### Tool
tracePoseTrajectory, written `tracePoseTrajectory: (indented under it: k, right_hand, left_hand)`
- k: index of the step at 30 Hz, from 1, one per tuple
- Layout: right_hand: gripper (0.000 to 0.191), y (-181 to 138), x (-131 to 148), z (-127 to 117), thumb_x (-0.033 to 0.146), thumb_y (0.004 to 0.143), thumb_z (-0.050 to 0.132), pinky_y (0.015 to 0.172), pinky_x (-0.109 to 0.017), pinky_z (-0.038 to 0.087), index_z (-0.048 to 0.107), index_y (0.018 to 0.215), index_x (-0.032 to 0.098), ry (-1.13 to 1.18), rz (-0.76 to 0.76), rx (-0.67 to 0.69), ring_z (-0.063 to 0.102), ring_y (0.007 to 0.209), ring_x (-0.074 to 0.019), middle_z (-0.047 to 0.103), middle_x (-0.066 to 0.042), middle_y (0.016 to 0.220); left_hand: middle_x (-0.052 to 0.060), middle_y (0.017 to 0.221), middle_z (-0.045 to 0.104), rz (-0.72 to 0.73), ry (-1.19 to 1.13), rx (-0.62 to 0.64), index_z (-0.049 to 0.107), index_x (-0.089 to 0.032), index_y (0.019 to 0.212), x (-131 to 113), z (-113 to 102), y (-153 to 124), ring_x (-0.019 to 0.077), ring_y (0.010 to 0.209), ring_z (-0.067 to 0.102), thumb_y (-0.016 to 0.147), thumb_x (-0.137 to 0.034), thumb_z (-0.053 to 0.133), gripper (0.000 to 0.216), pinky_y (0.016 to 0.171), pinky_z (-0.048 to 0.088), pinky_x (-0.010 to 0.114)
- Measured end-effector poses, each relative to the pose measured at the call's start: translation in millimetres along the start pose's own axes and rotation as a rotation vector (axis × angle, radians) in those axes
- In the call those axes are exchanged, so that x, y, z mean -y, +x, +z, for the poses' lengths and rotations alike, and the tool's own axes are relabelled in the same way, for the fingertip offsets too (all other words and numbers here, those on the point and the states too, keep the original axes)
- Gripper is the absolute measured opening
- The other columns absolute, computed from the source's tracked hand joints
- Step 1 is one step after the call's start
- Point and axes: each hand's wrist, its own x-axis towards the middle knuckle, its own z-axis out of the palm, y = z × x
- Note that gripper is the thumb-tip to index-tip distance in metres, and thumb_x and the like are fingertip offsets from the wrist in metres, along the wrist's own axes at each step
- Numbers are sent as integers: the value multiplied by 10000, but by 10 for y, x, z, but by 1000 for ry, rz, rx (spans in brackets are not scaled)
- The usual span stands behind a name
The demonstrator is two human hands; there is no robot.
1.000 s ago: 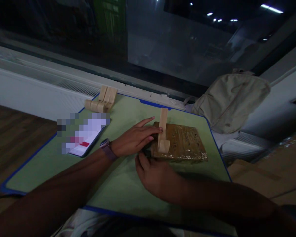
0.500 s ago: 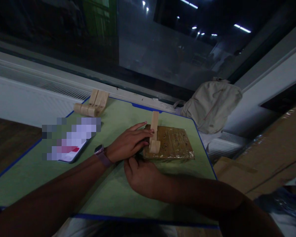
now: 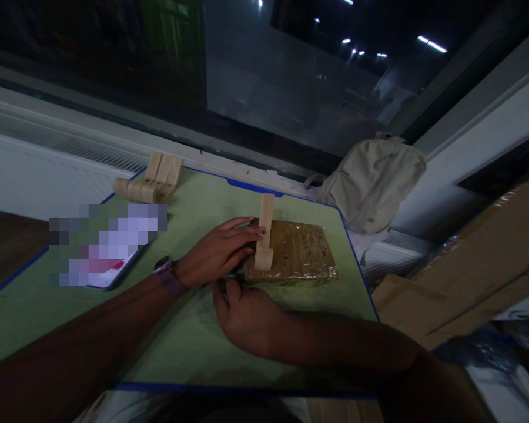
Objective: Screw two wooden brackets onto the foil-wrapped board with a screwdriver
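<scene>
A flat brown block wrapped in shiny film [image 3: 297, 251] lies on a green mat [image 3: 194, 329]. A pale wooden hook-shaped piece [image 3: 264, 234] stands on the block's left end. My left hand [image 3: 216, 252], with a watch on the wrist, lies flat with fingers stretched against that wooden piece and the block's left edge. My right hand [image 3: 242, 308] sits just in front of the block's near left corner, its fingers curled onto a small dark thing I cannot make out.
A phone [image 3: 101, 252] lies on the mat's left part. More wooden pieces [image 3: 152, 179] rest at the mat's far left corner. A beige bag [image 3: 372, 179] sits by the window sill. Brown cardboard [image 3: 467, 252] lies to the right.
The view has shifted, so everything sits further left in the picture. Both hands stay at the block's left end, with the right hand's fingers drawn slightly closer to its corner.
</scene>
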Motion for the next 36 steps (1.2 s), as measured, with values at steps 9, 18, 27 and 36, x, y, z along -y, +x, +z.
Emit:
tracePoseTrajectory:
  k: [9,18,27,36]
  right_hand:
    - [322,-193,138,-330,140,937,390,389,-293,409,560,1160,-19,188,-123,-63,560,603,-188,624,-148,856]
    - [334,-204,101,-207,176,965,429,574,-344,575,580,1257,234,408,-143,25,636,719,-186,673,-95,1096]
    - [362,-176,74,-182,364,960,607,884,-445,557,583,1269,176,517,-176,21,631,1061,-231,605,-101,1268]
    - [178,-386,-32,-146,295,986,511,546,-258,537,653,1086,254,491,-170,32,634,683,-140,686,-11,952]
  left_hand:
    - [60,1390,611,10,-3,-14,549,-214,1348,-2,14,-49,240,1406,441,968,-189,458,392,1163,422,481]
    - [-26,1398,597,-96,-67,51,566,-375,1320,-39,-64,-67,261,1410,439,941,-259,527,398,1164,414,489]
    - [-12,1463,538,-57,-24,77,539,-336,1341,-61,-66,-76,248,1422,420,967,-271,489,383,1190,376,482]
    - [81,1441,551,-56,-59,43,519,-211,1340,-82,23,-74,251,1434,396,969,-261,516,375,1196,369,481]
